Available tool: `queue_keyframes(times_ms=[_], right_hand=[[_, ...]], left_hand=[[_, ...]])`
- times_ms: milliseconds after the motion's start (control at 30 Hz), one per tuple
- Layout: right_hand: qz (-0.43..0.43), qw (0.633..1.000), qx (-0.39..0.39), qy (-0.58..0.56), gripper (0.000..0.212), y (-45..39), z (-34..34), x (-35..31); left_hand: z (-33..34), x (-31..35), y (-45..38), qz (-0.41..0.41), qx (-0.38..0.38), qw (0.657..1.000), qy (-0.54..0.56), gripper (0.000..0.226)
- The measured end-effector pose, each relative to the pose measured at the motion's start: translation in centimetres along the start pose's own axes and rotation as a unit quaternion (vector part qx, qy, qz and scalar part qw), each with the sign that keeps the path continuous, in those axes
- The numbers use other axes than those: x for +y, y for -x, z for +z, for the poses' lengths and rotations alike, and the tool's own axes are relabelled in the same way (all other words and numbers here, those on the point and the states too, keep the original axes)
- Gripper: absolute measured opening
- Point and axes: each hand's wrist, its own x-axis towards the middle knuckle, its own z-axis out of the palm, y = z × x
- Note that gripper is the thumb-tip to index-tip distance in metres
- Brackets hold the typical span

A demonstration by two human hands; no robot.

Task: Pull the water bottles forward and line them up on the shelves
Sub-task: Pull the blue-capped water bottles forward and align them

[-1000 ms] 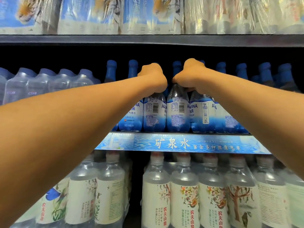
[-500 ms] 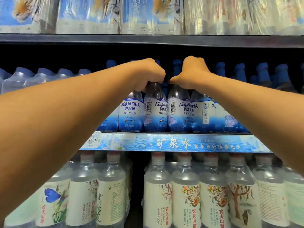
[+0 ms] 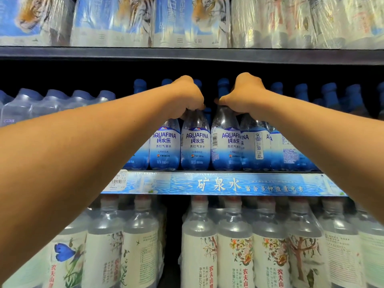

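While both arms reach over the shelf edge (image 3: 218, 183), the left hand (image 3: 187, 96) curls round the neck of one Aquafina bottle (image 3: 194, 142); just beside it, the right hand (image 3: 243, 94) grips the neighbouring bottle (image 3: 225, 142); both bottles stand upright at the front; behind the hands, blue caps (image 3: 301, 90) recede into the dark.

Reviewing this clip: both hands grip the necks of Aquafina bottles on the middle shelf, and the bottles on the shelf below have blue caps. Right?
Not quite. The head view shows the left hand and right hand gripping Aquafina bottles on the middle shelf, but the bottles below have red caps, not blue.
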Motion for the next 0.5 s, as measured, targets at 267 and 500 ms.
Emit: queue_keyframes(times_ms=[267, 500], right_hand=[[-0.016, 0.998, 0.014, 0.052, 0.050, 0.02, 0.12, -0.20], [0.027, 0.995, -0.033, -0.089, 0.033, 0.05, -0.22, -0.11]], left_hand=[[-0.02, -0.24, -0.44, -0.023, -0.019, 0.998, 0.048, 0.016], [0.43, -0.68, -0.78, -0.008, 0.026, 1.000, -0.003, 0.032]])
